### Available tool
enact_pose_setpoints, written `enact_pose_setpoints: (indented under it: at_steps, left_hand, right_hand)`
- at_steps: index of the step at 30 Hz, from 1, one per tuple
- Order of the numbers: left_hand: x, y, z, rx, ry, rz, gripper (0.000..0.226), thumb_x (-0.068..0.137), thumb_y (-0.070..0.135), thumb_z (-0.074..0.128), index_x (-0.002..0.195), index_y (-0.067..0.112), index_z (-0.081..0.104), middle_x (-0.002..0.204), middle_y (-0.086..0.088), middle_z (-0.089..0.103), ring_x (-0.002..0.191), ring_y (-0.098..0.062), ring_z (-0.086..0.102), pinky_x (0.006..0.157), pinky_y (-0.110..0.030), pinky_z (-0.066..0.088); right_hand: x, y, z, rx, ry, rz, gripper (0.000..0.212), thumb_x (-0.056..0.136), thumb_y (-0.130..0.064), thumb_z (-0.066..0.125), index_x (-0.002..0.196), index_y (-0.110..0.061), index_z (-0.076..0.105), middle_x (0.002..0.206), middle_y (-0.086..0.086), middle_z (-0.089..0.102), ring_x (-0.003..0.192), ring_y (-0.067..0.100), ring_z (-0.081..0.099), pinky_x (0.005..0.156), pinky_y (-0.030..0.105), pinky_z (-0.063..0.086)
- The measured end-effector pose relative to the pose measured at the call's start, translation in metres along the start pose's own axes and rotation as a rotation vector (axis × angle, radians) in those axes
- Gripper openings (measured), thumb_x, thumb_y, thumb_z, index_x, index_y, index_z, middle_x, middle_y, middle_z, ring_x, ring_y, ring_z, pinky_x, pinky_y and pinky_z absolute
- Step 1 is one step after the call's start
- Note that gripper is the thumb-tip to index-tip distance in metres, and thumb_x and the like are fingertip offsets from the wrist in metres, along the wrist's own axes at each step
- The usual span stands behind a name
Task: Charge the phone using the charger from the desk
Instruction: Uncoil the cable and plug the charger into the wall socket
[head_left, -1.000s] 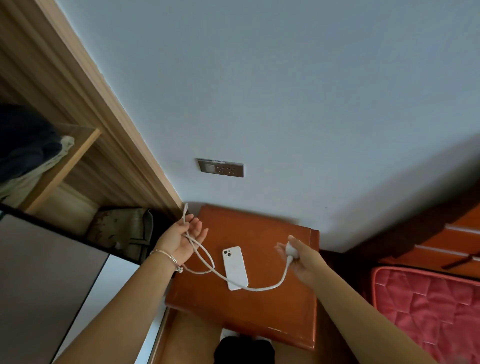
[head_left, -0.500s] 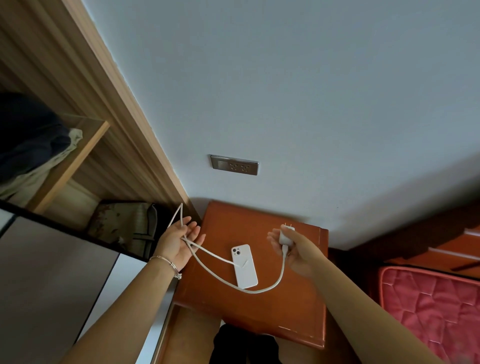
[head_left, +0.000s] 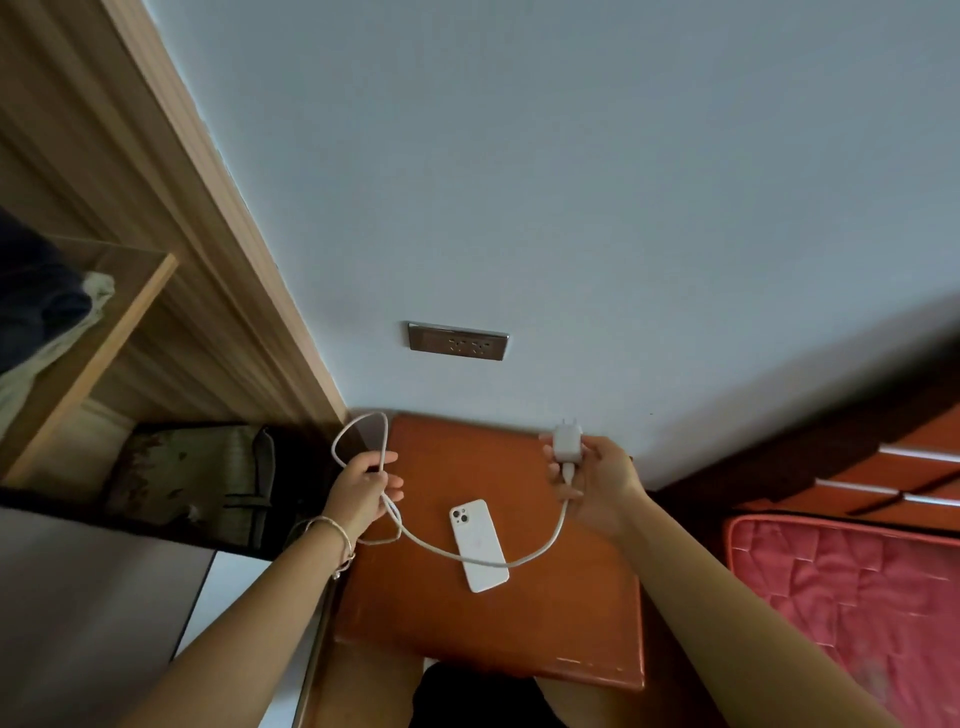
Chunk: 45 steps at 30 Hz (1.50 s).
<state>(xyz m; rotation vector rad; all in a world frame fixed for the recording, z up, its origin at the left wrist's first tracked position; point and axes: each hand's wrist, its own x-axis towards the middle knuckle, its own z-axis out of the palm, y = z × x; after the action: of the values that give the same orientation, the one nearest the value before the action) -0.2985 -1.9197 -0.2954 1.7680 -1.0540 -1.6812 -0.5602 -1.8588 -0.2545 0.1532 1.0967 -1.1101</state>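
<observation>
A white phone (head_left: 479, 544) lies face down on the orange-brown desk (head_left: 566, 613). My right hand (head_left: 597, 483) grips the white charger plug (head_left: 567, 442), its prongs pointing up toward the wall. The white cable (head_left: 535, 551) droops from the plug across the phone to my left hand (head_left: 366, 491), which is closed on it with a loop (head_left: 358, 434) rising above the fingers. A metal wall socket (head_left: 457, 341) sits on the wall above the desk, apart from the plug.
A wooden wardrobe frame (head_left: 171, 218) and shelf with folded clothes (head_left: 47, 312) stand at the left, with a greenish bag (head_left: 192, 478) below. A red quilted mattress (head_left: 852, 587) lies at the right beside a wooden bed frame (head_left: 893, 467).
My right hand has lifted the plug higher, closer to the wall, prongs now showing clearly. My left hand has closed on the cable, and the loop above it has grown.
</observation>
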Motion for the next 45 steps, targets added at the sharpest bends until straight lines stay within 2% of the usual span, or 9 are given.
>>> enact_pose_setpoints:
  at_steps: [9, 13, 18, 25, 28, 32, 35, 41, 45]
  left_hand:
    - [0.006, -0.016, -0.002, 0.283, -0.221, 0.031, 0.061, 0.070, -0.013, 0.045, 0.119, 0.022, 0.053, 0.089, -0.006, 0.064, 0.080, -0.014, 0.062, 0.057, -0.018, 0.044]
    - [0.000, -0.025, 0.010, 0.300, -0.295, 0.061, 0.058, 0.069, -0.007, 0.066, 0.118, 0.020, 0.054, 0.086, -0.006, 0.063, 0.081, -0.018, 0.064, 0.071, -0.025, 0.053]
    - [-0.004, -0.032, 0.023, 0.354, -0.268, 0.077, 0.051, 0.072, 0.001, 0.071, 0.114, 0.023, 0.053, 0.089, -0.009, 0.063, 0.083, -0.018, 0.066, 0.069, -0.022, 0.051]
    - [-0.004, -0.041, 0.033, 0.252, -0.106, -0.009, 0.027, 0.082, 0.001, 0.061, 0.107, 0.012, 0.056, 0.094, -0.015, 0.067, 0.070, -0.014, 0.069, 0.046, -0.007, 0.046]
    - [-0.006, -0.043, 0.037, 0.257, -0.057, -0.069, 0.015, 0.080, 0.006, 0.064, 0.093, 0.011, 0.060, 0.089, -0.010, 0.070, 0.074, -0.014, 0.068, 0.048, -0.016, 0.049]
    - [-0.006, -0.042, 0.039, 0.128, -0.103, -0.219, 0.008, 0.082, 0.011, 0.062, 0.090, 0.013, 0.059, 0.090, -0.006, 0.065, 0.085, -0.019, 0.061, 0.075, -0.036, 0.052]
    - [-0.005, -0.040, 0.037, -0.018, -0.116, -0.345, 0.007, 0.084, 0.012, 0.061, 0.090, 0.014, 0.059, 0.090, -0.007, 0.057, 0.087, -0.021, 0.056, 0.083, -0.044, 0.051]
    - [-0.002, -0.042, 0.034, -0.147, -0.087, -0.390, 0.010, 0.090, 0.018, 0.056, 0.083, 0.012, 0.061, 0.080, -0.007, 0.068, 0.082, -0.021, 0.063, 0.077, -0.041, 0.052]
    - [-0.003, -0.043, 0.028, -0.046, -0.048, -0.320, 0.017, 0.082, 0.023, 0.068, 0.075, 0.007, 0.065, 0.077, -0.007, 0.071, 0.077, -0.019, 0.065, 0.065, -0.034, 0.055]
  right_hand:
    - [-0.022, -0.031, 0.031, 0.120, -0.080, -0.210, 0.029, 0.091, -0.022, 0.037, 0.098, -0.004, 0.058, 0.070, 0.006, 0.064, 0.050, 0.013, 0.056, 0.033, 0.017, 0.026]
    - [-0.032, -0.045, 0.035, 0.114, -0.062, -0.261, 0.027, 0.091, -0.023, 0.038, 0.098, -0.005, 0.058, 0.075, 0.005, 0.065, 0.052, 0.012, 0.056, 0.035, 0.016, 0.026]
    - [-0.042, -0.057, 0.032, 0.186, -0.059, -0.305, 0.025, 0.093, -0.024, 0.040, 0.103, -0.007, 0.056, 0.082, 0.006, 0.064, 0.055, 0.012, 0.056, 0.039, 0.017, 0.030]
    - [-0.052, -0.069, 0.029, 0.161, -0.051, -0.347, 0.028, 0.093, -0.024, 0.042, 0.113, -0.007, 0.052, 0.086, 0.007, 0.063, 0.057, 0.012, 0.056, 0.040, 0.017, 0.032]
    - [-0.051, -0.063, 0.029, 0.143, -0.055, -0.313, 0.028, 0.093, -0.024, 0.043, 0.112, -0.006, 0.054, 0.083, 0.008, 0.065, 0.058, 0.013, 0.055, 0.040, 0.017, 0.033]
    - [-0.046, -0.054, 0.031, 0.132, -0.063, -0.271, 0.024, 0.093, -0.023, 0.044, 0.105, -0.006, 0.057, 0.077, 0.009, 0.068, 0.056, 0.013, 0.056, 0.039, 0.017, 0.033]
    - [-0.043, -0.049, 0.032, 0.123, -0.067, -0.249, 0.024, 0.092, -0.023, 0.045, 0.102, -0.006, 0.058, 0.076, 0.009, 0.068, 0.054, 0.013, 0.057, 0.039, 0.017, 0.032]
    - [-0.039, -0.047, 0.030, 0.086, -0.055, -0.219, 0.024, 0.093, -0.022, 0.044, 0.102, -0.006, 0.058, 0.082, 0.010, 0.064, 0.056, 0.013, 0.056, 0.040, 0.016, 0.030]
    - [-0.037, -0.049, 0.029, 0.072, -0.054, -0.212, 0.024, 0.093, -0.023, 0.044, 0.101, -0.006, 0.059, 0.083, 0.009, 0.064, 0.057, 0.013, 0.056, 0.041, 0.016, 0.030]
